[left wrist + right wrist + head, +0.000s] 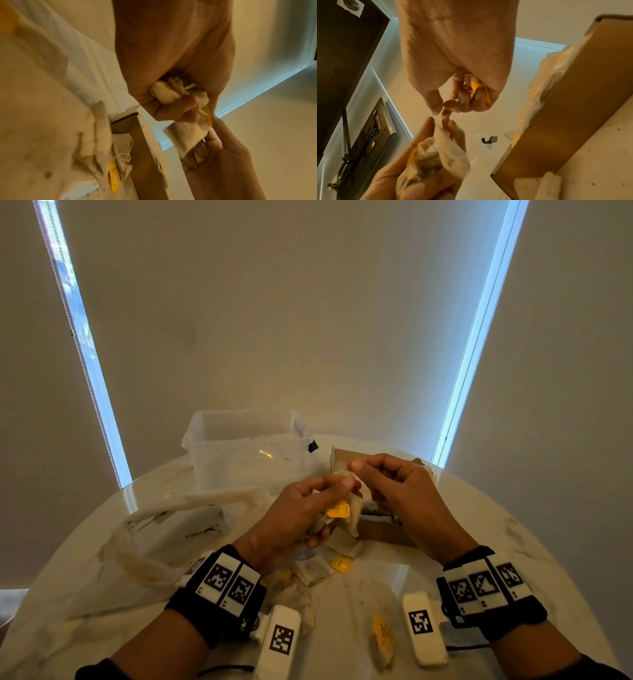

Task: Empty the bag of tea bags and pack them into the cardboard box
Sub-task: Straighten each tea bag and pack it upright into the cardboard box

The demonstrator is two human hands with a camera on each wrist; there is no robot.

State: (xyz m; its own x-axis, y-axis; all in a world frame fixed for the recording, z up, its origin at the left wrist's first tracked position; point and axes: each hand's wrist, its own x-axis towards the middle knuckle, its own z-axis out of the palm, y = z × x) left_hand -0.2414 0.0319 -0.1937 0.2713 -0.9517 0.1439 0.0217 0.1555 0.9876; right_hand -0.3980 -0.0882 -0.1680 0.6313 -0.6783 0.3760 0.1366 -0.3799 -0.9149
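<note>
Above the round white counter (445, 508), the left hand (301, 508) grips a bunch of tea bags (342, 508), its fingers curled round the crumpled white pouches, with a yellow tag showing between them. The right hand (394, 484) is just beside it, thumb and forefinger pinched together at the top of the bunch; the right wrist view shows a yellow tag (479, 88) tucked under its curled fingers, and whether a string runs between the hands cannot be told. The cardboard box (380, 529) stands on the counter directly under and behind the right hand, with white tea bags already showing above its brown wall in the right wrist view. More loose tea bags (315, 571) and yellow tags lie on the counter below the hands, between the wrists. The limp, emptied bag (171, 508) lies to the left of the left hand, and a clear plastic tub (239, 446) stands behind it.
</note>
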